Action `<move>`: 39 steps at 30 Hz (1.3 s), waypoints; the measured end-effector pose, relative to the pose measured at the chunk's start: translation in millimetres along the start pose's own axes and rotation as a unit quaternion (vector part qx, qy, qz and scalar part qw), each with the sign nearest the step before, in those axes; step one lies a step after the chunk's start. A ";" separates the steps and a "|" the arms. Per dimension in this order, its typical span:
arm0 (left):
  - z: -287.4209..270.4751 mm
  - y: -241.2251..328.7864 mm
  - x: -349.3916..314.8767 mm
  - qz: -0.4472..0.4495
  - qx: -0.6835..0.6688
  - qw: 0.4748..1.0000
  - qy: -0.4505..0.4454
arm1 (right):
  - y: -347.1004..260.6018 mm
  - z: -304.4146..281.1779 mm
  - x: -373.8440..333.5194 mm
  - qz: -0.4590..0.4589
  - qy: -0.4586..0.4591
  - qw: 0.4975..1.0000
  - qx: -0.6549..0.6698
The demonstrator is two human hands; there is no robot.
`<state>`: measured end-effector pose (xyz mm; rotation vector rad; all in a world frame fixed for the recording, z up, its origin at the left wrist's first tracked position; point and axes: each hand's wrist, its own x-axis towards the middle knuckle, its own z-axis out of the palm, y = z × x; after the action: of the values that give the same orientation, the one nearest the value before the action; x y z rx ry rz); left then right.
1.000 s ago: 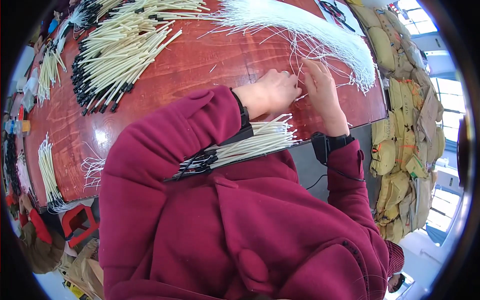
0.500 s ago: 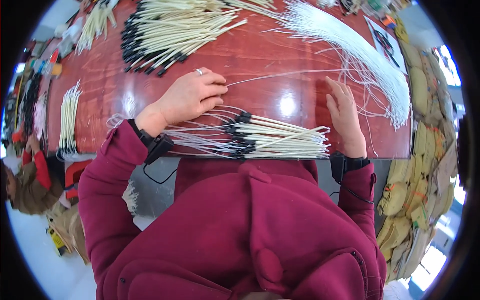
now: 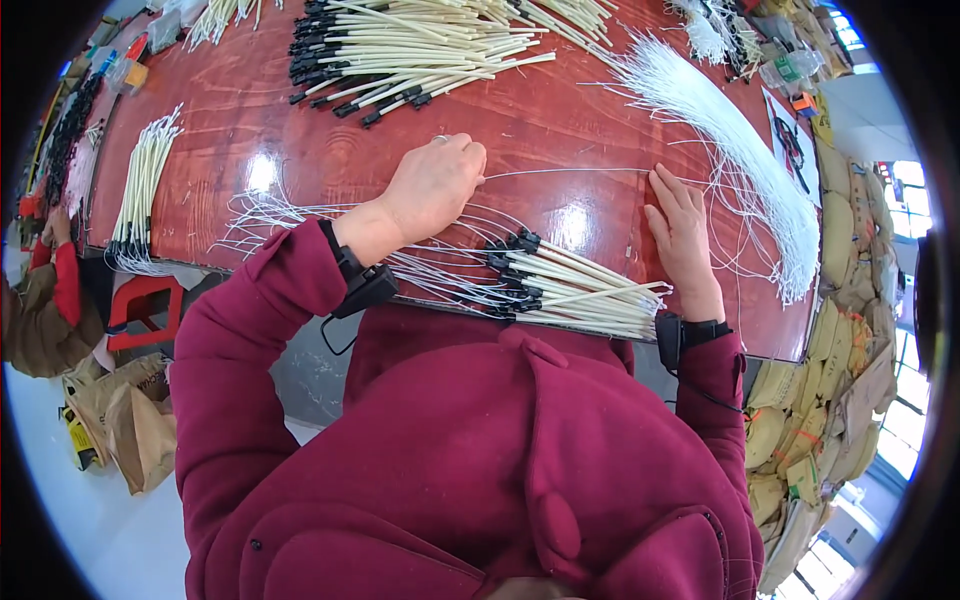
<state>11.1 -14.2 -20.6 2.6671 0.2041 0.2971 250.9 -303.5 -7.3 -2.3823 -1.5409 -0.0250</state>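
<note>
My left hand (image 3: 436, 188), with a ring on one finger, is closed in a pinch on the end of a thin white strand (image 3: 565, 171). The strand runs across the red table (image 3: 560, 120) to the fingertips of my right hand (image 3: 682, 230). That hand lies with its fingers stretched out; whether it presses on the strand I cannot tell. Between my forearms, at the near edge, rests a bundle of cream-coloured sticks (image 3: 590, 290) with black ends, thin white strands trailing left from them under my left wrist. Beside my right hand spreads a large sheaf of loose white strands (image 3: 745, 130).
A big pile of cream sticks with black ends (image 3: 420, 50) lies at the far middle. A smaller bundle (image 3: 145, 185) sits at the left. A plastic bottle (image 3: 792, 68) stands far right, past black-handled scissors (image 3: 787, 145). Another person's hand (image 3: 58, 228) shows at far left.
My left hand has moved right and a little closer to my right hand, still pinching the strand. My right hand stays near its place, fingers outstretched. The whole view has shifted slightly.
</note>
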 end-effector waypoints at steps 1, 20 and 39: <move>0.5 -0.5 0.6 0.012 0.015 1.000 -0.003 | 0.1 0.2 -0.9 -0.001 0.000 1.000 0.000; -4.0 -0.3 -0.3 0.024 0.023 0.999 -0.032 | -2.9 6.4 -13.6 0.047 0.053 0.998 0.001; -26.9 -11.1 28.5 -0.119 -0.009 0.993 -0.007 | -10.3 -4.5 -10.5 -0.005 -0.030 0.999 0.017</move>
<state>31.1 12.2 3.0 2.5924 0.5087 0.2016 237.9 -310.2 -2.3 -2.3692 -1.5667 0.0711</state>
